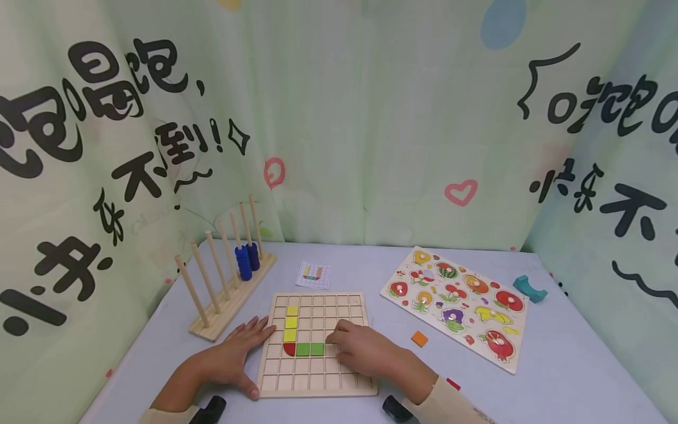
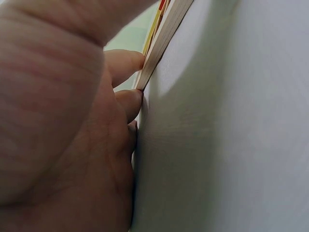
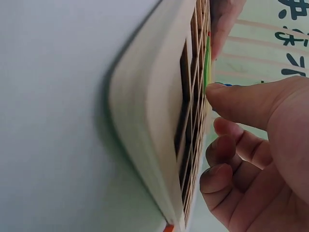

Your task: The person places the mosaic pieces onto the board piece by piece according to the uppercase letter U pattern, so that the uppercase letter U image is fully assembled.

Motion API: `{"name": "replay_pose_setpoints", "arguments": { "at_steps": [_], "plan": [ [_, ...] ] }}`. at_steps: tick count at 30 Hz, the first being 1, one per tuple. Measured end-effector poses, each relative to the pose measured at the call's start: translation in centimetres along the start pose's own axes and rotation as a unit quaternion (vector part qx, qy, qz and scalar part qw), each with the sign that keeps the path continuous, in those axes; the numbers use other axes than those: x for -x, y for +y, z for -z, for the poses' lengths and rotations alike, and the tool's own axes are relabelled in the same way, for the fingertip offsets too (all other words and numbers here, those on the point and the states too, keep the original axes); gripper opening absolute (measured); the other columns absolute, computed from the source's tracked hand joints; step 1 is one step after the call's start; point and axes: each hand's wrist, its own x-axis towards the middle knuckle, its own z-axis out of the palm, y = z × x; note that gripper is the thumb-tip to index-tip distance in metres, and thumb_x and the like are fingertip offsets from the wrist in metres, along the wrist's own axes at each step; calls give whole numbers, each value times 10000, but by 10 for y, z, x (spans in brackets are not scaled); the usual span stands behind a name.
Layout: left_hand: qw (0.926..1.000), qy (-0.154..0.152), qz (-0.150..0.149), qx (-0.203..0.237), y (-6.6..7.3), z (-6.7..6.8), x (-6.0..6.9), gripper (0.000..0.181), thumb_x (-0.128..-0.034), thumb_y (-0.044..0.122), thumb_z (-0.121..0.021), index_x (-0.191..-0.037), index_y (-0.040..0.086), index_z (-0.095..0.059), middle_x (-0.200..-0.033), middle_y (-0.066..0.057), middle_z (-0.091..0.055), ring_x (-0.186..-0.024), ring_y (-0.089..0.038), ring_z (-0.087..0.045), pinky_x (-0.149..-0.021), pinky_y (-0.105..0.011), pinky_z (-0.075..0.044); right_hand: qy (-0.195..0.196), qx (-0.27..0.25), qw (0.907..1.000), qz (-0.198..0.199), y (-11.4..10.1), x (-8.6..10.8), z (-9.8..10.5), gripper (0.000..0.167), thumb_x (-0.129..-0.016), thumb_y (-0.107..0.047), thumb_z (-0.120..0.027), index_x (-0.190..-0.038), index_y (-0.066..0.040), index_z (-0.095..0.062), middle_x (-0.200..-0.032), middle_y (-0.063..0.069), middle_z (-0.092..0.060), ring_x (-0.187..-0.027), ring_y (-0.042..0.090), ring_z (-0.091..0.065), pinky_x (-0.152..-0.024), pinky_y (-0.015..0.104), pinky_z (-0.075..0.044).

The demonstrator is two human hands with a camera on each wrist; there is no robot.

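Observation:
A light wooden grid board lies flat on the table. Yellow tiles form a column on it, ending at a red piece with a rounded corner, with two green tiles beside it in a row. My left hand is spread along the board's left edge, thumb near the front corner. My right hand is over the board's right part, fingertips just right of the green tiles. In the right wrist view, the thumb and bent fingers of my right hand stand apart, with nothing visible between them.
A peg stand with blue rings is at the back left, a pattern card behind the board. On the right lie a fruit puzzle, a teal piece, an orange tile and a red piece by the right sleeve.

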Motion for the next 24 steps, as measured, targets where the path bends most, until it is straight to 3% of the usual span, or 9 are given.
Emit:
{"name": "replay_pose_setpoints", "arguments": {
  "at_steps": [16, 24],
  "plan": [
    [9998, 22, -174, 20, -1, 0, 0, 1242, -558, 561, -882, -1539, 96, -279, -1600, -190, -120, -1445, -435, -20, -1122, -613, -25, 67, -75, 9998, -179, 32, 52, 14, 294, -908, -183, -681, -1201, -170, -668, -1052, -118, -530, -807, 7, -497, -725, 223, -487],
    [10000, 0, -44, -11, -1, 0, 0, 1262, -541, 572, -883, -1540, 98, -275, -1603, -179, -120, -1449, -425, -19, -1125, -607, -23, 171, -73, 9986, -487, 50, 79, 16, 262, -914, -202, -672, -1172, -158, -679, -1020, -127, -535, -778, -5, -490, -711, 225, -486]
  ]
}}
